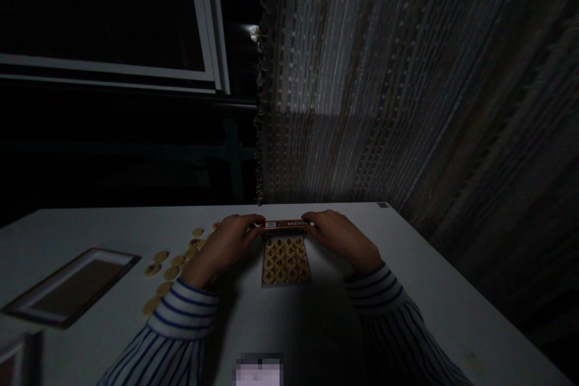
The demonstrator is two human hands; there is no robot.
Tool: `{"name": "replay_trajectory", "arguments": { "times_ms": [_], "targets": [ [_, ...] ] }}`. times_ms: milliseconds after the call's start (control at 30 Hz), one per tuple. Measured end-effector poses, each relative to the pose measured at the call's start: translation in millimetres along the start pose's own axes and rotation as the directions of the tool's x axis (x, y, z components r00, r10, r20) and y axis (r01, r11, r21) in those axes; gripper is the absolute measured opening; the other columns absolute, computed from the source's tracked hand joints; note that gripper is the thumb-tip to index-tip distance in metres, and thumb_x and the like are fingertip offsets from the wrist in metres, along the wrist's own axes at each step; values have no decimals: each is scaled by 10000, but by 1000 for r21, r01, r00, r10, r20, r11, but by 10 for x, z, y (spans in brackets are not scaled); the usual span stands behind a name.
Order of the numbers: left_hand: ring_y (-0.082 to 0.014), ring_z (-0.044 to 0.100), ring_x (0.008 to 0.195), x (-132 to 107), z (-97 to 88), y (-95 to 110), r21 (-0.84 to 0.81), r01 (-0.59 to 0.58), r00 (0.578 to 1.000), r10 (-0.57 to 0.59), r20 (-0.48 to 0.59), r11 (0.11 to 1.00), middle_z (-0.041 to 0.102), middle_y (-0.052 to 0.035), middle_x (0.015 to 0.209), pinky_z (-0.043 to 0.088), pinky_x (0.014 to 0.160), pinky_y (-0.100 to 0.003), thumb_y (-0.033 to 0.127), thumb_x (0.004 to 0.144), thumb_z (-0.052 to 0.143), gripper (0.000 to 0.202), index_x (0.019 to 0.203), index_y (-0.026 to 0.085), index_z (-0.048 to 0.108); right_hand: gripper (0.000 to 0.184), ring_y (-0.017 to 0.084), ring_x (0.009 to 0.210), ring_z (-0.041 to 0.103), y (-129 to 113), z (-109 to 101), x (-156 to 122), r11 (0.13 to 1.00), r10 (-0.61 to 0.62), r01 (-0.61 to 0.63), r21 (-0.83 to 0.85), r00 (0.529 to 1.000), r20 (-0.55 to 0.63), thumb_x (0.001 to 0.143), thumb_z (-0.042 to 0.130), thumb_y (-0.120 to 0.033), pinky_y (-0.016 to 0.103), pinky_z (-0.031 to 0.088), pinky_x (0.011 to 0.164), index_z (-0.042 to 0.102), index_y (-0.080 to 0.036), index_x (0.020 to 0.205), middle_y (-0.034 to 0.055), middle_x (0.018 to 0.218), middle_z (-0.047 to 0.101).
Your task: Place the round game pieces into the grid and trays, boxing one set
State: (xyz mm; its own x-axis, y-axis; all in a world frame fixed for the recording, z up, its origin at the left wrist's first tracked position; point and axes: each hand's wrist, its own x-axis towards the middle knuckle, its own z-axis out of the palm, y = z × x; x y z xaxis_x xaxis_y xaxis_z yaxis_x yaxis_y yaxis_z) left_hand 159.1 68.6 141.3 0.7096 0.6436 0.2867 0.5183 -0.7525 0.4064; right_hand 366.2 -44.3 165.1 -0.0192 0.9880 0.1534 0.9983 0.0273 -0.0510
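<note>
A small open box (286, 260) lies on the white table (429, 289), filled with rows of round wooden chess pieces marked in dark characters. My left hand (226, 247) and my right hand (339, 238) sit on either side of the box's far end. Their fingers are curled round a narrow red-brown strip (287, 224), which looks like the box's far wall or lid edge. Both wrists wear striped sleeves. Several loose round wooden pieces (169, 265) lie scattered on the table left of my left hand.
A shallow flat lid or tray (72, 286) with a dark inside lies at the table's left. A bead curtain (384, 84) hangs behind the table, and a dark window (113, 18) is at the upper left. The room is dim.
</note>
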Motion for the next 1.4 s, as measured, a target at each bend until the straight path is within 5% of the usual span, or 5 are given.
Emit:
{"name": "replay_trajectory", "arguments": {
  "times_ms": [333, 1400],
  "targets": [
    [-207, 574, 961, -4, 42, -67, -25, -10, 1000, 10, 2, 1000, 641, -66, 1044, 411, 830, -292, 372, 806, 411, 363, 1068, 194, 589, 274, 191, 890, 567, 3, -1, -7, 1000, -17, 17, -26, 1000, -13, 880, 363, -318, 258, 361, 706, 574, -208, 1016, 65, 943, 638],
    [-207, 568, 918, -46, -42, 17, 13, -21, 996, 20, 82, 1000, 660, -61, 963, 396, 801, -292, 321, 809, 411, 312, 1022, 213, 610, 278, 194, 913, 564, -12, -10, -74, 999, -28, 28, -32, 1000, 0, 862, 403, -314, 264, 365, 716, 563, -216, 1068, 71, 972, 632]
  ]
}}
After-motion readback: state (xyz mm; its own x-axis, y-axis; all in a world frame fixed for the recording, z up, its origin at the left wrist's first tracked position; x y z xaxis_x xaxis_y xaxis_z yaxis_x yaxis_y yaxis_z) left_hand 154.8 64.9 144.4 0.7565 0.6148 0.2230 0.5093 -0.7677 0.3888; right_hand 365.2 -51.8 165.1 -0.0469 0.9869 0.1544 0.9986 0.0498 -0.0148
